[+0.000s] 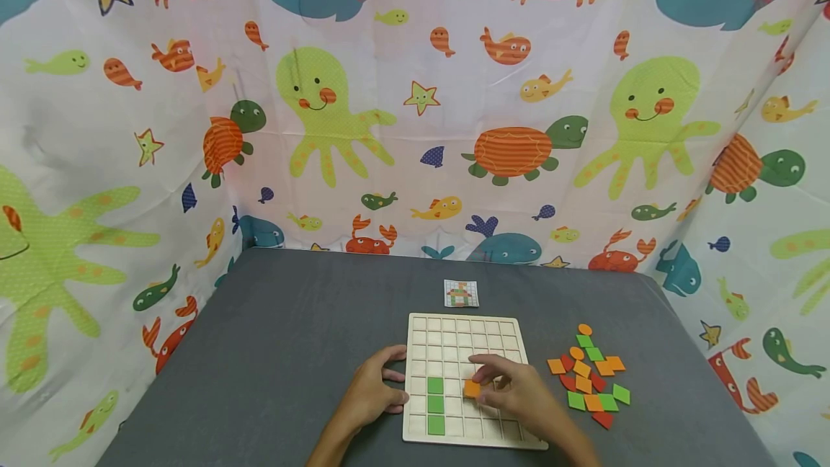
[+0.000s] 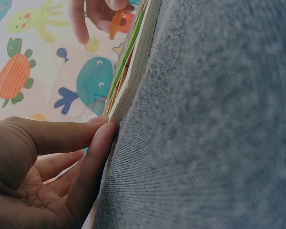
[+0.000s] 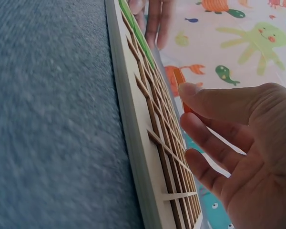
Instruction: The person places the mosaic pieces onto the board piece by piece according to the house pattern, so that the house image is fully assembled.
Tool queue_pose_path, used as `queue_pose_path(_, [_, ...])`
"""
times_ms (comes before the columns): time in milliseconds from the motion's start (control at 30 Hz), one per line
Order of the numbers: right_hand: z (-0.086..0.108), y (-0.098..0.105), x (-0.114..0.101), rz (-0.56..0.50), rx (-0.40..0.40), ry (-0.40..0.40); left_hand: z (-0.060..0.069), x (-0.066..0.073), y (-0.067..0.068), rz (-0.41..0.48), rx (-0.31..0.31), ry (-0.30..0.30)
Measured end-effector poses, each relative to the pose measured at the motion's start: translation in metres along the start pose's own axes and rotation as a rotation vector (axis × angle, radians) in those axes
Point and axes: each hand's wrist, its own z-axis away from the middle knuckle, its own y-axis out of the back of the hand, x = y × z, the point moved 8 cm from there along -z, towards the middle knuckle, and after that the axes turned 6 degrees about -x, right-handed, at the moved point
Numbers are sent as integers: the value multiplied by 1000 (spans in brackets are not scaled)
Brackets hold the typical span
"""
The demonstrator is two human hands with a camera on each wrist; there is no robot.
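A pale wooden grid board (image 1: 420, 352) lies on the grey cloth, with three green square tiles (image 1: 436, 405) in a column at its lower left. My left hand (image 1: 372, 389) is at the board's left side; in the left wrist view its thumb and forefinger (image 2: 97, 143) pinch the board's edge (image 2: 128, 93). Over the grid, my right hand (image 1: 519, 391) holds an orange square tile (image 1: 471, 388) between thumb and fingers. The right wrist view shows this orange tile (image 3: 179, 78) tilted on edge, above the board's surface.
Loose orange, green and red tiles (image 1: 583, 385) lie scattered right of the board. A small printed pattern card (image 1: 461, 293) lies behind it. The grey cloth (image 1: 292, 323) covers the table, and a curtain with sea animals (image 1: 402, 200) stands along the back and sides.
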Motion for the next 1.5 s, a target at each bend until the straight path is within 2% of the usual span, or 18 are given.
queue_pose_path(400, [-6,-19,-3,-55,-123,-23,-1,0,1,6,-5,5])
queue_pose_path(700, [-5,-26,-6,-30,-153,-15,-1,-1,0,-4,-9,4])
queue_pose_path(1033, [-4,-35,-12,-13,-205,60,-1,-1,0,-3,-4,3])
queue_pose_path(1300, [-5,-40,-12,6,-243,16,-1,-1,0,0,-1,-4])
queue_pose_path(1500, [-4,-42,-12,-22,-261,20,0,-1,0,10,-2,0])
